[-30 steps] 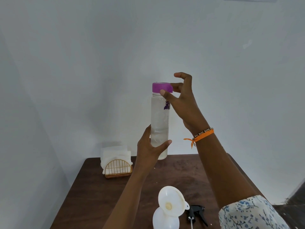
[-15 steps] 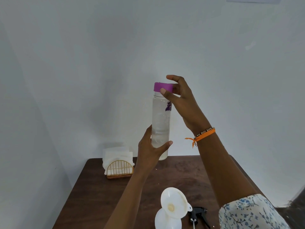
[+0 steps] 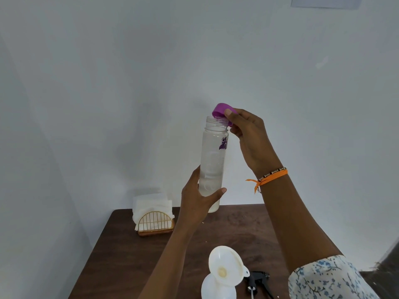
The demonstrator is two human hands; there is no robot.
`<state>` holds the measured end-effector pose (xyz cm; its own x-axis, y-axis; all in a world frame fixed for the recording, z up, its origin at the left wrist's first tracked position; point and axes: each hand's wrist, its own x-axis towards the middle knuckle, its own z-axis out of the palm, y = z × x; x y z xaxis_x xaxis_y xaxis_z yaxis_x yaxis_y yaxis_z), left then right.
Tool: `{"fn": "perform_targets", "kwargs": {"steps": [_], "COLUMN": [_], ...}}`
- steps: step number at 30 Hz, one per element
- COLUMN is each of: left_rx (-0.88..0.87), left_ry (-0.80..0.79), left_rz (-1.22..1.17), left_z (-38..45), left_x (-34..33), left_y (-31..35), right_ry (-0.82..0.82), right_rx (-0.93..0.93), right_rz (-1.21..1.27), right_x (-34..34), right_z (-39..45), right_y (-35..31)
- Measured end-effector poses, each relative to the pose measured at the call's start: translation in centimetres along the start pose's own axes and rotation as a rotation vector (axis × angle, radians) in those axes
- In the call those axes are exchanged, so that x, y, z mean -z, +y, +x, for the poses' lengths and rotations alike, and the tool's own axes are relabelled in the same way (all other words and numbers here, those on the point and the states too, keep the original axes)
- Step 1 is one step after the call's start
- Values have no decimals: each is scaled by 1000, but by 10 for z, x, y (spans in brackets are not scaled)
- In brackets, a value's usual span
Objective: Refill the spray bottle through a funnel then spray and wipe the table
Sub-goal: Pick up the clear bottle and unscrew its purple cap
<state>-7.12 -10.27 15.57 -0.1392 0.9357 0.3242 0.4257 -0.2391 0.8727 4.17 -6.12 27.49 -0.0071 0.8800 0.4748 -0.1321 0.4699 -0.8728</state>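
Both hands are busy: the left hand (image 3: pixel 197 199) grips the clear bottle (image 3: pixel 212 162), the right hand (image 3: pixel 248 134) pinches its purple cap (image 3: pixel 220 111). Tipping hastily could overshoot the funnel (image 3: pixel 226 268) and wet the table (image 3: pixel 129 255).

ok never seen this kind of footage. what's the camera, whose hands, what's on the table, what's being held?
There is no machine here, just a person seen from a camera worn on their head, looking forward and down at their own hands. The left hand grips a clear water bottle around its lower part, above the table. The right hand pinches the purple cap, which is off and tilted beside the bottle's open neck. On the brown table sit a napkin holder with white napkins at the back, and near the bottom edge a white spray bottle with a white funnel in its neck. Its black spray head lies beside it.
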Motion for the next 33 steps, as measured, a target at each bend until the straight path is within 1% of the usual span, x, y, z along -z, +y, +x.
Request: {"fn": "perform_targets", "kwargs": {"steps": [8,11,16,22,25,30,33], "left_rx": [9,10,-3,-24,-41,-44,-46], "left_ry": [11,9,2,-25,-37,-62,-77], "left_rz": [-49,-50,-74,-122,-160,-186,-196], "left_z": [1,1,1,-3,-5,-9,-13], "left_x": [0,1,-1,-8,-12,-19,-20], "left_y": [0,0,-1,-3,-5,-9,-12], "right_ry": [-55,-27,36,147,188,171,149], "right_rx": [-56,-72,-142,-254,-368,-497,-547], "right_rz": [60,74,167,-30,-87,-217,-381], "right_x": [10,15,22,39,50,72,90], "right_z": [-5,-10,-32,-76,-97,-125,-137], "right_y": [2,5,21,65,90,118,134]}}
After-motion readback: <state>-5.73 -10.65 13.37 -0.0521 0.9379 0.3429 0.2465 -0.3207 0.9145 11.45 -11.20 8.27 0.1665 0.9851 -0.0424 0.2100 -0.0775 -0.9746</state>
